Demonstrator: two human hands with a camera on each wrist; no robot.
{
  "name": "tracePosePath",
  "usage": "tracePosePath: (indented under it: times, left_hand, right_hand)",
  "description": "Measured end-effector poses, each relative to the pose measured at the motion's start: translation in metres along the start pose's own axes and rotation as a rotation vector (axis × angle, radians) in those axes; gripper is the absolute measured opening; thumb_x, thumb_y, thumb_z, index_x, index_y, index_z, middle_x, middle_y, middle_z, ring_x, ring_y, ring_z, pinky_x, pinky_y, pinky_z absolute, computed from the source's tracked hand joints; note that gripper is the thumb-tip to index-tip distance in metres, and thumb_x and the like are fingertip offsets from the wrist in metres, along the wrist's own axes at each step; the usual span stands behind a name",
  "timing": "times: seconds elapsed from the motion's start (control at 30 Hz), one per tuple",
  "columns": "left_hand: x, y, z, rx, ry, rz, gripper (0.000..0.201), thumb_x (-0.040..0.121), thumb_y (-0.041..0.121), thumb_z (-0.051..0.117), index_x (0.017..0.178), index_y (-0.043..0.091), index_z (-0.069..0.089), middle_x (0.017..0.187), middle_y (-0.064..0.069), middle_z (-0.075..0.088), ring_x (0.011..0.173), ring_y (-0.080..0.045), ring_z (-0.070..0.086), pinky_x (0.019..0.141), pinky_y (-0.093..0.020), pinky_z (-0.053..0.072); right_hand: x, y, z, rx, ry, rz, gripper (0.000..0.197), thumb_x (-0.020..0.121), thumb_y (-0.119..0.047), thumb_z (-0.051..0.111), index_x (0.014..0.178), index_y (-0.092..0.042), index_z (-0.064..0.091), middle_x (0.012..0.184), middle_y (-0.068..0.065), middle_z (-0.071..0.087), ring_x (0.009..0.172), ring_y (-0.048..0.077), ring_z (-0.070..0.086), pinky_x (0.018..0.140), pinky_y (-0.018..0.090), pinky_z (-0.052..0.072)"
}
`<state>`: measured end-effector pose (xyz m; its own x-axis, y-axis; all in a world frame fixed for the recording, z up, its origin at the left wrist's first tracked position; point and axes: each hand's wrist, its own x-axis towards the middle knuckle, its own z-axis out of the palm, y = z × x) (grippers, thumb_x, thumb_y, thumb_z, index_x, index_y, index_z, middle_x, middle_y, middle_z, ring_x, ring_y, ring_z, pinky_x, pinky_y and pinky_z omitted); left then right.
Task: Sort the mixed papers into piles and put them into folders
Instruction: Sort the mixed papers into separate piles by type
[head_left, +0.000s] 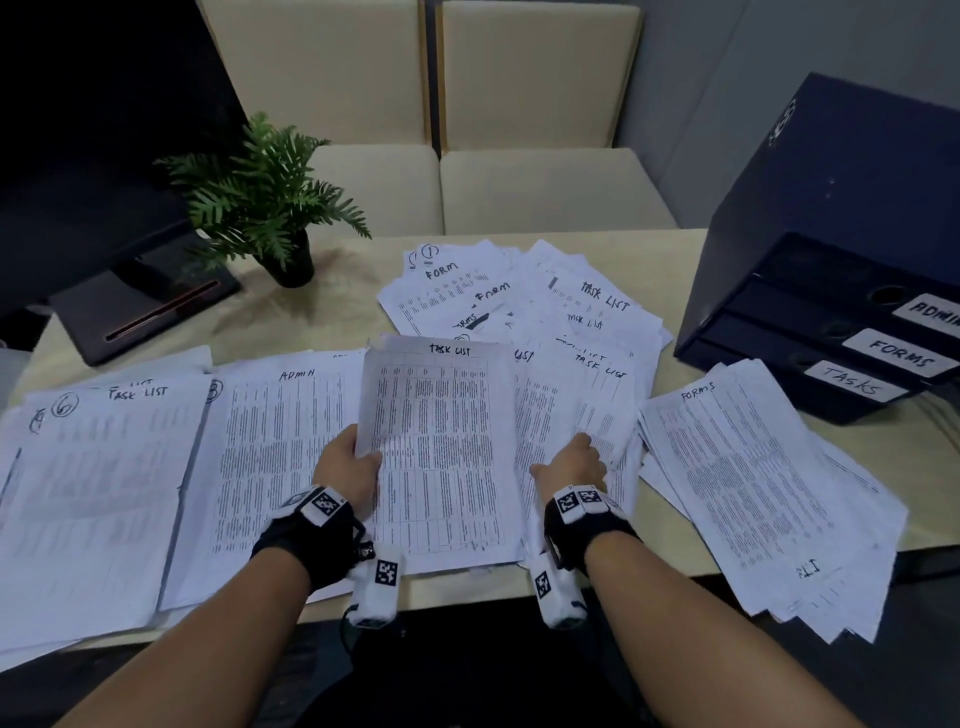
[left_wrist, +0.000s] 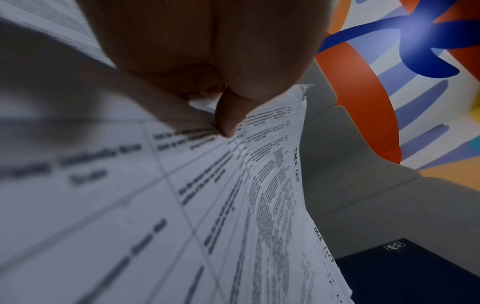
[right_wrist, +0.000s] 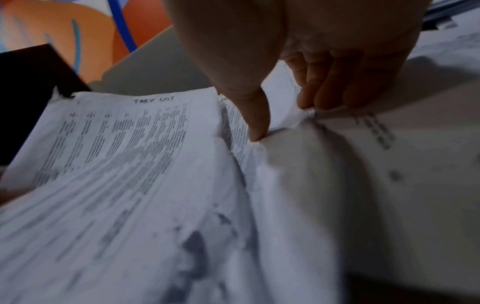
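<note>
My left hand (head_left: 363, 454) pinches the left edge of a printed sheet headed TASK LIST (head_left: 441, 447) and holds it raised over the middle of the table; the thumb (left_wrist: 228, 123) lies on top of that sheet (left_wrist: 272, 174). To its right, my right hand (head_left: 576, 460) pinches up another task-list sheet (right_wrist: 350, 164) between thumb and fingers (right_wrist: 311, 98). A task-list pile (head_left: 104, 467) lies at the left, an ADMIN pile (head_left: 270, 457) beside it, a FORMS pile (head_left: 753, 493) at the right. Mixed papers (head_left: 493, 296) fan out behind.
A dark blue folder box (head_left: 831, 208) stands at the right with slots labelled ADMIN (head_left: 935, 312), FORMS (head_left: 901, 356) and TASKS (head_left: 852, 385). A potted plant (head_left: 270, 208) and a monitor (head_left: 93, 156) occupy the back left. Beige seats (head_left: 519, 192) lie beyond the table.
</note>
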<state>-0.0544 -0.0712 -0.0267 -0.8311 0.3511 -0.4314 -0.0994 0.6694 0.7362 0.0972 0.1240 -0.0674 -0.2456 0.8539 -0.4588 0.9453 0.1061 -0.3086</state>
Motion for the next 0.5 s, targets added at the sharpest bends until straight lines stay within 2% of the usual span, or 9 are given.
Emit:
tracePosePath:
  times: [0.07,0.17,0.27,0.37,0.43,0.5]
  left_hand:
    - [0.002,-0.001,-0.002,0.002,-0.005,-0.005,0.032,0.094,0.006,0.049,0.125,0.014,0.055,0.086,-0.008,0.061,0.064,-0.020,0.055,0.054,-0.021,0.043]
    - [0.003,-0.002,-0.004,0.005,-0.008,-0.007,0.033,0.093,0.007,0.050,0.125,0.015,0.055,0.091,-0.010,0.063,0.071,-0.026,0.059,0.057,-0.023,0.045]
    - [0.003,0.000,-0.005,0.006,-0.011,0.003,0.030,0.093,0.007,0.050,0.121,0.015,0.055,0.089,-0.009,0.062,0.069,-0.024,0.058,0.055,-0.022,0.044]
    - [0.003,0.002,-0.004,0.008,-0.009,0.013,0.027,0.093,0.007,0.050,0.118,0.013,0.056,0.091,-0.011,0.061,0.072,-0.025,0.056,0.055,-0.022,0.043]
    - [0.003,0.003,-0.002,-0.001,-0.015,0.016,0.026,0.093,0.006,0.050,0.118,0.011,0.056,0.091,-0.011,0.061,0.072,-0.025,0.056,0.055,-0.022,0.043]
    - [0.003,0.003,0.000,-0.011,-0.019,0.015,0.026,0.093,0.006,0.050,0.118,0.012,0.056,0.092,-0.010,0.061,0.071,-0.024,0.056,0.054,-0.020,0.042]
  right_hand:
    - [-0.002,-0.001,0.003,0.006,0.012,0.023,0.074,0.082,-0.033,0.075,0.135,-0.003,0.033,0.135,0.016,0.044,0.123,0.033,0.043,0.091,0.043,0.047]
    - [-0.008,0.000,0.006,-0.027,0.018,0.028,0.097,0.069,-0.046,0.083,0.139,-0.005,0.029,0.138,0.014,0.037,0.125,0.033,0.040,0.089,0.044,0.048]
    - [-0.007,0.004,0.008,0.013,-0.005,0.054,0.099,0.069,-0.037,0.085,0.141,-0.006,0.025,0.139,0.017,0.038,0.127,0.035,0.039,0.093,0.046,0.047]
    - [0.002,0.009,0.005,0.121,-0.042,0.105,0.083,0.075,-0.026,0.082,0.134,-0.004,0.029,0.127,0.021,0.052,0.119,0.037,0.050,0.090,0.045,0.050]
    - [0.005,0.015,0.005,0.182,-0.071,0.068,0.061,0.082,-0.021,0.076,0.125,-0.003,0.037,0.113,0.020,0.060,0.102,0.035,0.061,0.081,0.041,0.054]
    - [0.006,0.021,0.004,0.163,-0.092,-0.006,0.035,0.089,-0.019,0.064,0.116,-0.002,0.050,0.110,0.017,0.064,0.093,0.030,0.063,0.078,0.035,0.053]
